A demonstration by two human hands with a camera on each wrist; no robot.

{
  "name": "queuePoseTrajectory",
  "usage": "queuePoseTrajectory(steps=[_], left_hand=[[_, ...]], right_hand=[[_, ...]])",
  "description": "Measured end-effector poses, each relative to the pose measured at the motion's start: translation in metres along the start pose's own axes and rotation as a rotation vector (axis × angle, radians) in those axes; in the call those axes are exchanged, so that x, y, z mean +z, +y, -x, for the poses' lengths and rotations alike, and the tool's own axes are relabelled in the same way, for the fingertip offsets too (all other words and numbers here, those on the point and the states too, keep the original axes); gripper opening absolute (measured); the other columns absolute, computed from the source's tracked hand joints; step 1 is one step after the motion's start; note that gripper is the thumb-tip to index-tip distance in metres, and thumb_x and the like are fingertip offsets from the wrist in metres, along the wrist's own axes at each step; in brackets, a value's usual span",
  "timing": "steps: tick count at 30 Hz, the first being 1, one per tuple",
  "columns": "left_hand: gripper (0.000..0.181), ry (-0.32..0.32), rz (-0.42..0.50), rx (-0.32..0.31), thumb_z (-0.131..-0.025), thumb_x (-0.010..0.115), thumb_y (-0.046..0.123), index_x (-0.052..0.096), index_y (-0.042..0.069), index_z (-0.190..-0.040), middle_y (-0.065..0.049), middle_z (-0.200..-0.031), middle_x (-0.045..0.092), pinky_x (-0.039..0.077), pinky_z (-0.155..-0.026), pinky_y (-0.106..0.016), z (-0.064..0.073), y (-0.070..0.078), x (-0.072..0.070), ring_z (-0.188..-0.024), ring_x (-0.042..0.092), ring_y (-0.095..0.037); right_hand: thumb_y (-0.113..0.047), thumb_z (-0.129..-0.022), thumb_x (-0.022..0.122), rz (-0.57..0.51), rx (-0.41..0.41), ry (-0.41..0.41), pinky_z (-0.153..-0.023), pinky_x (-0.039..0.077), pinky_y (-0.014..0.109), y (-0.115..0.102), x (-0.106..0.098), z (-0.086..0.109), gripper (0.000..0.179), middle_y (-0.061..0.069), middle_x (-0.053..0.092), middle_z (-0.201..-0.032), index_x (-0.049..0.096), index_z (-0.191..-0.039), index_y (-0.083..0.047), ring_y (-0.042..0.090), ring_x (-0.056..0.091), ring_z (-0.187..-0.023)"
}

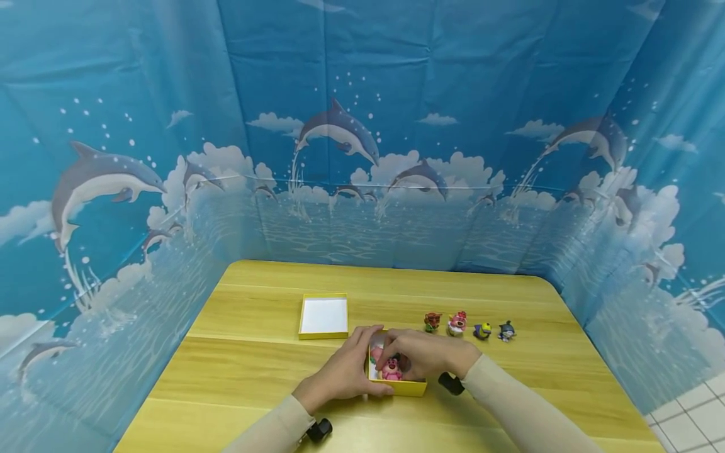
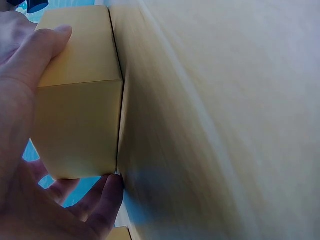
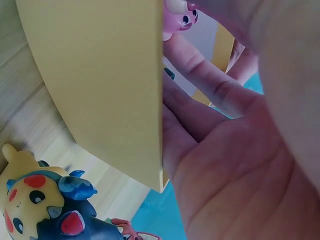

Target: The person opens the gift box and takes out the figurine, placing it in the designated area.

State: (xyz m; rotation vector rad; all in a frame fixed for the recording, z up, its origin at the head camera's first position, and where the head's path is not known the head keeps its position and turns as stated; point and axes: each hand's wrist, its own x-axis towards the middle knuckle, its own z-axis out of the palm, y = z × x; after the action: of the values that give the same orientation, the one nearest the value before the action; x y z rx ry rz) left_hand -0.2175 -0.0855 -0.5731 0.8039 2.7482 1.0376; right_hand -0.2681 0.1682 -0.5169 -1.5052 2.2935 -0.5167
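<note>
Head view: yellow box (image 1: 410,388), open-topped, straight-sided, smooth card with crisp folds, pale inside, on the bench (image 1: 255,358). Left hand (image 1: 342,372) clamped on the box, thumb on the near wall, fingers round the side. Right hand (image 1: 427,352) reaches in over the rim, thumb and fingers bent round the pink figure (image 1: 391,370), apparently pinching it; how firmly, cannot tell. Pink figure is inside the box, face up, rounded, shiny, looks like moulded plastic. Pink-and-green piece (image 1: 376,355) beside it, partly hidden. Right hand blocks much of the box interior.

Bench: yellowish, wood-grained, rounded far corners. Shallow tray (image 1: 324,316), yellow rim, white inside, lies behind and left of the box, apart from it. Row of small painted figures to the right: red one (image 1: 432,323), pink-and-white one (image 1: 457,324), yellow-and-purple one (image 1: 483,331), grey one (image 1: 506,331). Creased, slightly glossy blue dolphin curtain (image 1: 317,220) around. Black wrist cameras (image 1: 320,430) on both wrists.
</note>
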Motion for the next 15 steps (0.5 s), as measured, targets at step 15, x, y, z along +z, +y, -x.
queuePoseTrajectory(steps=[15], left_hand=[[0.128, 0.002, 0.002, -0.004, -0.088, 0.097, 0.071, 0.029, 0.021, -0.185, -0.005, -0.178, 0.045, 0.059, -0.125, -0.053, 0.000, -0.001, 0.000, -0.154, 0.061, -0.027]], right_hand=[[0.004, -0.103, 0.082, 0.008, 0.111, -0.031, -0.079, 0.056, 0.014, -0.017, -0.005, 0.002, 0.046, -0.001, 0.071, -0.140, 0.083, -0.142, -0.021, 0.012, 0.073, -0.091]])
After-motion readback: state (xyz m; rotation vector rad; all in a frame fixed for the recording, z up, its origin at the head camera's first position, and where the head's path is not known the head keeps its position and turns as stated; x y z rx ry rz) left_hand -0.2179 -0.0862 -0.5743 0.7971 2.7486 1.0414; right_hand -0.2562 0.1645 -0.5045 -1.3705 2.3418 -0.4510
